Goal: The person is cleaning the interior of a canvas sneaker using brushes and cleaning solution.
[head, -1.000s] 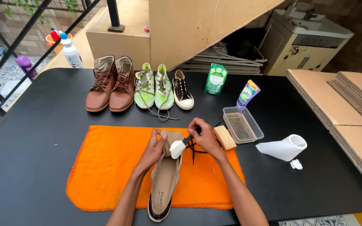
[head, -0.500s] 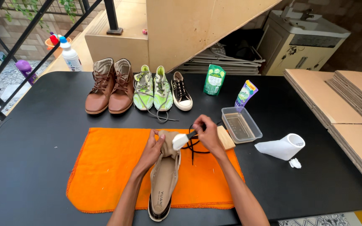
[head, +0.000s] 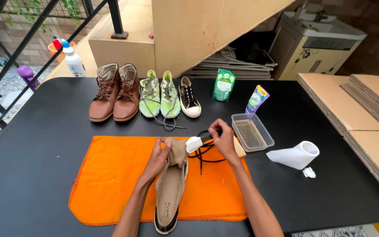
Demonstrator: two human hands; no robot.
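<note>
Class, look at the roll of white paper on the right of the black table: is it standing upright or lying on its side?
Lying on its side. The roll of white paper rests lengthwise on the black table, its hollow core facing sideways.

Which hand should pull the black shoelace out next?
Probably the right hand: it already pinches the black lace near the shoe's white toe. The left hand grips the tan shoe, steadying it.

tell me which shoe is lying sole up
The tan shoe on the orange cloth, held by the left hand. The boots, green sneakers and black sneaker stand upright.
</note>
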